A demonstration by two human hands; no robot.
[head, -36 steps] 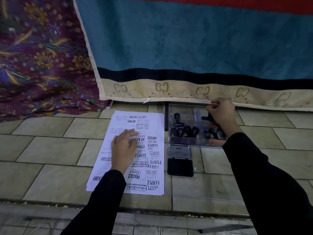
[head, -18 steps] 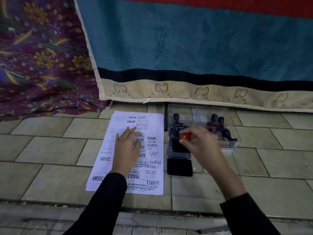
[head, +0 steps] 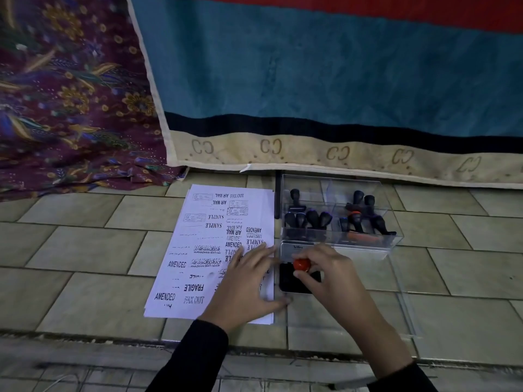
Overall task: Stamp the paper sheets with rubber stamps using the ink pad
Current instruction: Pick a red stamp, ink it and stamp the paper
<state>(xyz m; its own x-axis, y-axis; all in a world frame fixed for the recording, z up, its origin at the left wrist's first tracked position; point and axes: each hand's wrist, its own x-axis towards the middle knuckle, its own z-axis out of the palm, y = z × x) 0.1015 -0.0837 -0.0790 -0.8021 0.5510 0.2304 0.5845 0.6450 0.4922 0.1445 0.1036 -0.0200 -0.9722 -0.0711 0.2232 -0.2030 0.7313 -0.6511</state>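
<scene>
Stamp [head: 301, 264], red knob: pinched in your right hand [head: 336, 281], fingers curled round it, over the black ink pad [head: 287, 280]; contact hidden. Paper sheets [head: 198, 250], 1 printed stack: under your left hand [head: 246, 290], flat, fingers straight, close beside your right. Clear box [head: 334, 241] of black-handled stamps: just beyond your right hand.

The stamp knob [head: 301, 264] is red, the ink pad [head: 287, 282] black, the paper sheets [head: 198, 239] white with black imprints, the cloth [head: 62, 103] at 10 o'clock maroon floral, the blanket [head: 325, 69] at 12 o'clock teal.
</scene>
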